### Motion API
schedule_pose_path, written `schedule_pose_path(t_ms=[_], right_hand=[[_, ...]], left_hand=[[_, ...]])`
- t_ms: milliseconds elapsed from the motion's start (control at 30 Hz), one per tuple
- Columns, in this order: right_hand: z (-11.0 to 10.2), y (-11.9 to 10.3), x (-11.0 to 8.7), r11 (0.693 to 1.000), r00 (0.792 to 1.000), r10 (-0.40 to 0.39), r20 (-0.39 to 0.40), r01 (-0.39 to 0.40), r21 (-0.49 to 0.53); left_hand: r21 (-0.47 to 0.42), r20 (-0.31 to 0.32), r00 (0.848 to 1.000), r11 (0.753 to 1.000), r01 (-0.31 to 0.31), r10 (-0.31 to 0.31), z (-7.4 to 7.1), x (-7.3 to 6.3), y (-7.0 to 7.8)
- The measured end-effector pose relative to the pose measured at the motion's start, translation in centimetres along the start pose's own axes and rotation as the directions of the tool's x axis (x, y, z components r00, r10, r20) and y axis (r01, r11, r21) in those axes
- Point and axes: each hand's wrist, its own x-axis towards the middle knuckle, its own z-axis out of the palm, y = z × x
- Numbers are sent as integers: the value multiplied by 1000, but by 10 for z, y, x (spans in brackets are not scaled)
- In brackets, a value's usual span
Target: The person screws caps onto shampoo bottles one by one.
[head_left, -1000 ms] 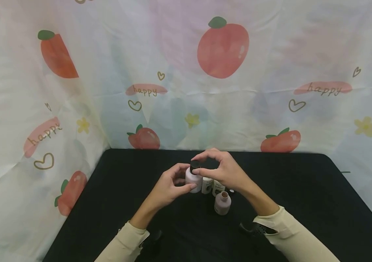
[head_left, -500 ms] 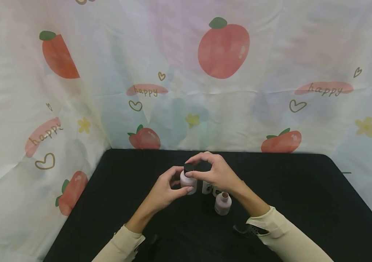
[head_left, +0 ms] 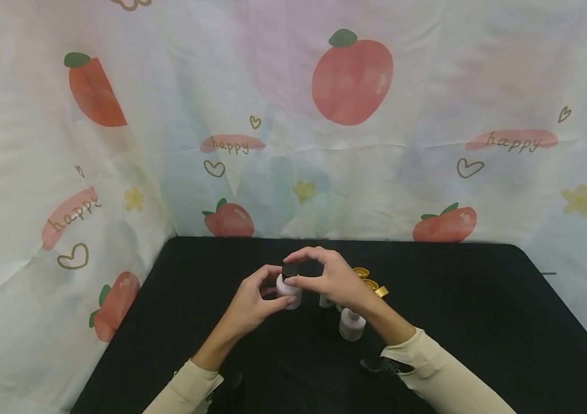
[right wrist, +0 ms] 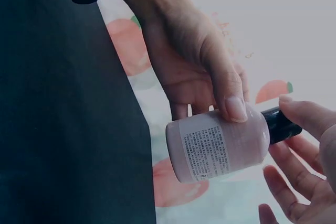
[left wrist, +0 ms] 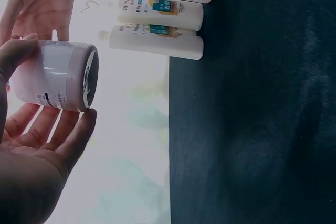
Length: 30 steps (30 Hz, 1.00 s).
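Observation:
A pale pink bottle (head_left: 288, 297) with a black cap (head_left: 290, 270) is held between both hands over the table's middle. My left hand (head_left: 249, 299) grips its body, thumb on the near side and fingers behind. With thumb and fingers, my right hand (head_left: 332, 282) pinches the cap. In the right wrist view, a printed label (right wrist: 205, 150) covers the bottle's lower side, and the cap (right wrist: 283, 125) sits on its neck. The left wrist view shows the bottle's base (left wrist: 90, 78). A second pink bottle (head_left: 352, 326), uncapped, stands below my right wrist.
Two slim white bottles (left wrist: 160, 11) stand beside the uncapped one, partly behind my right hand in the head view. Several small gold pieces (head_left: 360, 272) show past that hand. The black table (head_left: 479, 322) ends at a fruit-printed curtain (head_left: 376, 190).
Both hands have moved left and slightly down with the capped bottle, away from the white bottles. The gold pieces have come into sight behind my right hand.

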Motion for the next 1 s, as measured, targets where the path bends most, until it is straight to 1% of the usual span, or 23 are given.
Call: schedule_pose_path(t_ms=[100,200,333,467,633,833,1000], right_hand=[[2,2,1,999,1000,-11,14,12,-32],[4,3,3,999,1000,-22,16,23,-46],[8,4,5,1000,1000,-24,15,25,-11],[12,5,7,1000,1000,-17,21,16,17],[17,5,9,999,999,-21,30,20,41],[23,8,10,997,999,-25,43,22,71],[29,9,11,996,998,-19,52,15,85]], left_hand=[[-7,-8,1000,1000,15,-15,-1,-2,-3],[-68,-1,999,997,38,-38,-2,-4,-6],[-156,39,997,985,73,-68,-5,-7,-12],[-188,61,994,977,103,-93,-9,-13,-17],[-187,58,994,977,98,-89,-13,-17,-20],[-147,44,997,987,69,-63,-16,-20,-23],[-134,38,997,988,70,-66,-18,-23,-27]])
